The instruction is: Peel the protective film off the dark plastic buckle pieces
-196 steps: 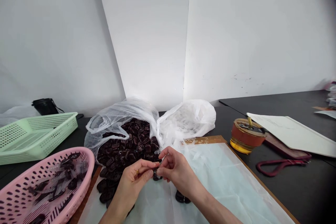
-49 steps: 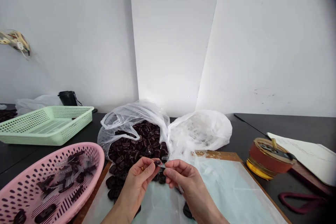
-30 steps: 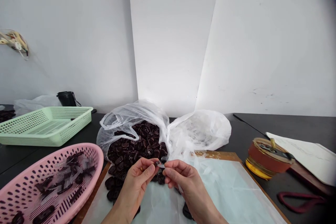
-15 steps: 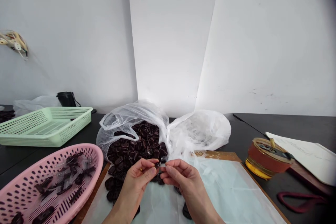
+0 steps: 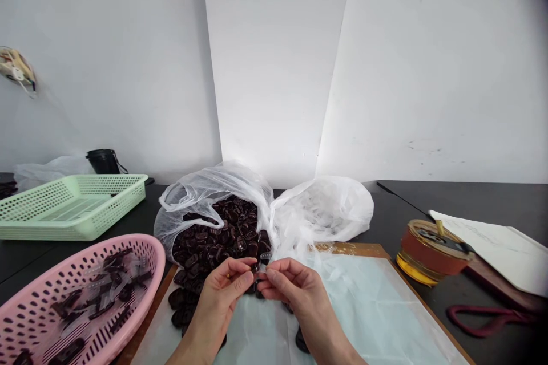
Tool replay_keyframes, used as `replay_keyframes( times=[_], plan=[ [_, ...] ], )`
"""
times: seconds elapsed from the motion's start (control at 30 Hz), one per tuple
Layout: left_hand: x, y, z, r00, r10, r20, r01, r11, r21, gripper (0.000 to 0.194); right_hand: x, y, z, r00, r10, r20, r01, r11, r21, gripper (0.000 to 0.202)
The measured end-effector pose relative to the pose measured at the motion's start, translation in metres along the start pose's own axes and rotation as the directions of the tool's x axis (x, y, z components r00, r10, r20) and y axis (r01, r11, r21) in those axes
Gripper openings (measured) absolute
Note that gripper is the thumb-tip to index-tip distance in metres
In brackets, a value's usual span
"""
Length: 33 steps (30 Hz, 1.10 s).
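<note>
My left hand (image 5: 226, 291) and my right hand (image 5: 295, 291) meet over the middle of the board, fingertips nearly touching. The left pinches a small dark piece, mostly hidden by the fingers. Between the right thumb and forefinger is a small clear plastic strip (image 5: 262, 268), held against the dark piece. Just behind them, a clear bag (image 5: 205, 182) lies on its side, with dark brown glossy pieces (image 5: 222, 239) spilling from its mouth. Beside it sits a white bag (image 5: 325, 205) of clear strips. A few dark pieces lie under and around my wrists.
At left, a pink basket (image 5: 149, 251) holds dark pieces with clear strips; behind it stands a green basket (image 5: 92, 231). A black cup (image 5: 103, 161) is farther back. To the right are a tape roll (image 5: 434, 254), a notebook (image 5: 492, 251) and dark red-handled scissors (image 5: 483, 319). A sheeted board (image 5: 385, 302) lies beneath my hands.
The view has shifted slightly, so the surroundings sit a little further left. Both hands keep the same pinch at the same spot, with barely any finger movement.
</note>
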<state>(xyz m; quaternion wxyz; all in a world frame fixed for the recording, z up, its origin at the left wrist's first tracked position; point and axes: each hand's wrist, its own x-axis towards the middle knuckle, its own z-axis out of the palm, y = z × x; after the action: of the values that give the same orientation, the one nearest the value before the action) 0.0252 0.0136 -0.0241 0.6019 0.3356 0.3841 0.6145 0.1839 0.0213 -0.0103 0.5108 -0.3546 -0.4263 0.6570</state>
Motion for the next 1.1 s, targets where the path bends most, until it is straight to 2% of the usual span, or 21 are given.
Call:
replay_keyframes(
  times=[0.3, 0.57, 0.77, 0.97, 1.03, 1.1],
  plan=[
    [-0.003, 0.004, 0.007, 0.999, 0.009, -0.031, -0.007, 0.997, 0.078, 0.017, 0.001, -0.001, 0.002, 0.999, -0.006, -0.039, 0.006, 1.0, 0.005, 0.033],
    [-0.004, 0.001, 0.007, 1.0, -0.017, -0.011, 0.018, 0.998, 0.057, 0.018, 0.002, 0.005, 0.001, 0.99, -0.105, -0.094, 0.093, 0.988, -0.127, 0.033],
    [-0.005, 0.001, 0.01, 0.999, -0.035, -0.027, 0.036, 0.998, 0.053, 0.021, 0.003, 0.007, -0.001, 0.992, -0.099, -0.073, 0.081, 0.972, -0.22, 0.031],
    [-0.004, 0.0, 0.009, 0.996, -0.088, -0.026, 0.087, 0.994, -0.06, 0.02, 0.0, -0.015, -0.006, 0.977, -0.193, -0.091, 0.127, 0.868, -0.481, 0.032],
    [-0.003, -0.001, 0.007, 0.995, -0.095, -0.007, 0.094, 0.993, -0.064, 0.019, -0.002, -0.02, -0.006, 0.965, -0.256, -0.054, 0.176, 0.79, -0.587, 0.021],
    [-0.003, -0.002, 0.006, 0.995, -0.094, 0.014, 0.095, 0.994, -0.058, 0.018, -0.004, -0.02, -0.006, 0.943, -0.33, 0.03, 0.257, 0.671, -0.695, 0.006]
  ],
)
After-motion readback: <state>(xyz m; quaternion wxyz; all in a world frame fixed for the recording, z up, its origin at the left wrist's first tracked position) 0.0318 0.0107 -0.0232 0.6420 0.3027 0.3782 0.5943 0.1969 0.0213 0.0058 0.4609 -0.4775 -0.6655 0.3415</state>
